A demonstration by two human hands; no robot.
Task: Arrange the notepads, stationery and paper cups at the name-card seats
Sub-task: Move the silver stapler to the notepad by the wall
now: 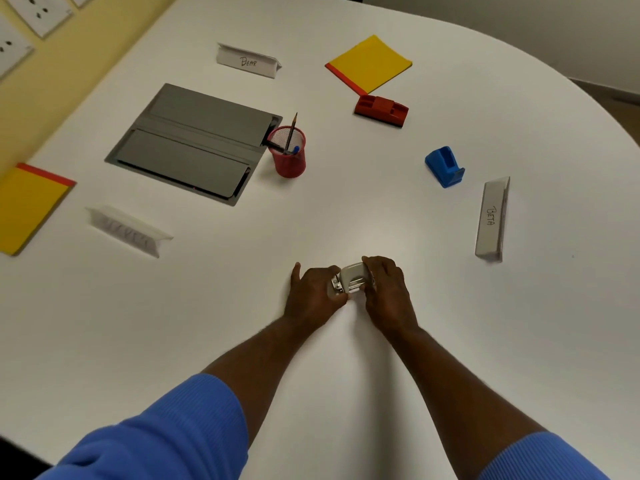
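Both my hands hold a small silver metal hole punch (350,279) on the white table (346,209) in front of me. My left hand (313,294) grips its left end and my right hand (388,289) curls over its right side. One yellow notepad (370,62) lies at the back with a red stationery holder (381,110) next to it. Another yellow notepad (29,206) lies at the far left. A blue holder (445,166) stands near the "Beta" name card (491,220). The "Bear" name card (247,60) stands at the back. A third name card (128,230) is blurred.
A red mesh pen cup (288,152) with a pencil and pens stands beside a grey cable hatch (194,142) set into the table. Wall sockets (41,12) show at the top left. The table's curved edge runs along the right side.
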